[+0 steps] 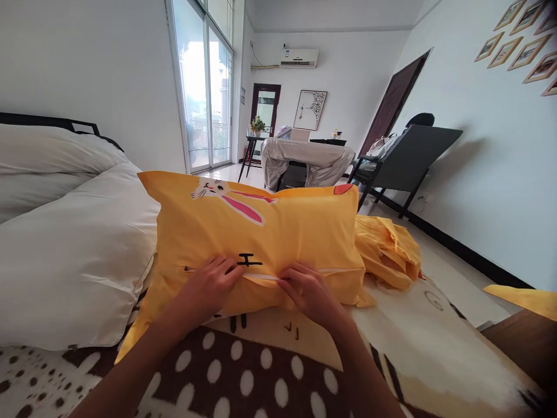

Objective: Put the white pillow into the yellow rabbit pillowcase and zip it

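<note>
A yellow pillow [313,226] in a pillowcase with a white rabbit and pink ears printed on it lies on its long side in front of me. Across its near face runs a pale zipper [261,277]. My left hand [216,284] is closed on the pillowcase fabric at the left end of the visible zipper stretch. At the other end, the fingers of my right hand [307,290] pinch the pillowcase along the zipper edge. Whether a zipper pull is between those fingers is hidden.
White bedding [78,249] is piled on the left. Crumpled yellow fabric [389,249] lies right of the pillow, on a patterned blanket [278,371]. Beyond stand a covered table [308,152] and a dark reclining chair [413,157]. A wooden edge [522,342] juts in at lower right.
</note>
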A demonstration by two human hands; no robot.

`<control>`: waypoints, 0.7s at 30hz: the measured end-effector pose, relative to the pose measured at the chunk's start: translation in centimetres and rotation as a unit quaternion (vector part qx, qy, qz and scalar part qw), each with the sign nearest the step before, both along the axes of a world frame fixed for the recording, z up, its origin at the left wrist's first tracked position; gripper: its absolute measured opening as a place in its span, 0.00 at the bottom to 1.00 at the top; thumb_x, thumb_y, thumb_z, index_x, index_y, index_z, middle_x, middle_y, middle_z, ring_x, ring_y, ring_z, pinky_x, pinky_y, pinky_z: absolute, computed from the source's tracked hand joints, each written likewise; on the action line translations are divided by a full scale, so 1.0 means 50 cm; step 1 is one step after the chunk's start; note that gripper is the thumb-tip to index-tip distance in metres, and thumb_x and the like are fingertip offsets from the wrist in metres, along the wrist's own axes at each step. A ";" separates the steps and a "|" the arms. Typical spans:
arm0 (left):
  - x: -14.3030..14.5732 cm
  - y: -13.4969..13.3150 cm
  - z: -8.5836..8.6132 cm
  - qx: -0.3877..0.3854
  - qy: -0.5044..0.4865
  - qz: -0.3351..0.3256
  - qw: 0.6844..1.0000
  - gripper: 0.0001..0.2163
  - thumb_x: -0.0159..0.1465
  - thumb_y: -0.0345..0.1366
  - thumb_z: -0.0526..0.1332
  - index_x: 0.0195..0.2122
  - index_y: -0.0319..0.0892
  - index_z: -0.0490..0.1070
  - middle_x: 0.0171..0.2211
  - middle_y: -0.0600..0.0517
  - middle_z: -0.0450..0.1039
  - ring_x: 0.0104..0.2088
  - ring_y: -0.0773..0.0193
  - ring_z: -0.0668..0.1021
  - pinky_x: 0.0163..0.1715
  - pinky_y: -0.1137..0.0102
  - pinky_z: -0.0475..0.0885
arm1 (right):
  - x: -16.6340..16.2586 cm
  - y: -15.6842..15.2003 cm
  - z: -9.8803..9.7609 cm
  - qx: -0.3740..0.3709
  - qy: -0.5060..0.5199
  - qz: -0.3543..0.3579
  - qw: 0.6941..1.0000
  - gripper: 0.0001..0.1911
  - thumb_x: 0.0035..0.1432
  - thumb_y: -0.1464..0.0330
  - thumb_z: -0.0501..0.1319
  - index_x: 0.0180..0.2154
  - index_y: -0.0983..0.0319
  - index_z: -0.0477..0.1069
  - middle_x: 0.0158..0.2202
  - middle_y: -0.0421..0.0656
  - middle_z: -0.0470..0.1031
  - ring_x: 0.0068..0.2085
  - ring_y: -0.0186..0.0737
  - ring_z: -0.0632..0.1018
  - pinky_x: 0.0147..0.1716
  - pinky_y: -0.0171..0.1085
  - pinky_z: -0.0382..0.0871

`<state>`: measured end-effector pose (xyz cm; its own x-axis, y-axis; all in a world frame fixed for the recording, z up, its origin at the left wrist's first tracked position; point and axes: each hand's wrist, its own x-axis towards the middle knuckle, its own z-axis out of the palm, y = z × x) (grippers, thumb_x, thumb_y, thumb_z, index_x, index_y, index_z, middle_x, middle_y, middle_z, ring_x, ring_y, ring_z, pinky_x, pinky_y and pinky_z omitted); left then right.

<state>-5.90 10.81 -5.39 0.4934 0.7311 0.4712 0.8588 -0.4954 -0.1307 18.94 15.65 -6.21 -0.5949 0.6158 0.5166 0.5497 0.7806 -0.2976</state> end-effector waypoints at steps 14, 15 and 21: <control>0.005 -0.006 0.003 -0.114 -0.058 0.040 0.991 0.10 0.68 0.30 0.46 0.36 0.41 0.66 0.31 0.50 0.70 0.31 0.60 0.73 0.31 0.67 0.63 | -0.018 -0.001 -0.011 0.028 -0.023 -0.016 0.999 0.12 0.65 0.71 0.54 0.27 0.61 0.67 0.29 0.42 0.72 0.34 0.38 0.71 0.36 0.38 0.62; 0.006 -0.007 0.005 -0.121 -0.058 0.042 0.990 0.11 0.68 0.30 0.46 0.35 0.41 0.66 0.30 0.50 0.70 0.31 0.61 0.72 0.31 0.67 0.62 | -0.019 -0.002 -0.010 0.030 -0.022 -0.020 0.999 0.13 0.65 0.72 0.54 0.26 0.61 0.66 0.28 0.41 0.71 0.33 0.38 0.71 0.35 0.37 0.62; 0.009 -0.017 0.010 -0.120 -0.044 0.035 0.991 0.11 0.68 0.31 0.46 0.36 0.41 0.67 0.32 0.48 0.72 0.31 0.60 0.73 0.31 0.67 0.62 | -0.020 -0.012 -0.006 0.032 0.004 -0.045 0.998 0.13 0.66 0.71 0.50 0.27 0.60 0.63 0.27 0.42 0.70 0.30 0.37 0.69 0.31 0.35 0.60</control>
<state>-5.44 9.97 -4.89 0.4021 0.8583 0.3188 0.8952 -0.4416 0.0598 17.91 15.02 -6.52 -0.5345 0.6315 0.5618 0.6155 0.7463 -0.2534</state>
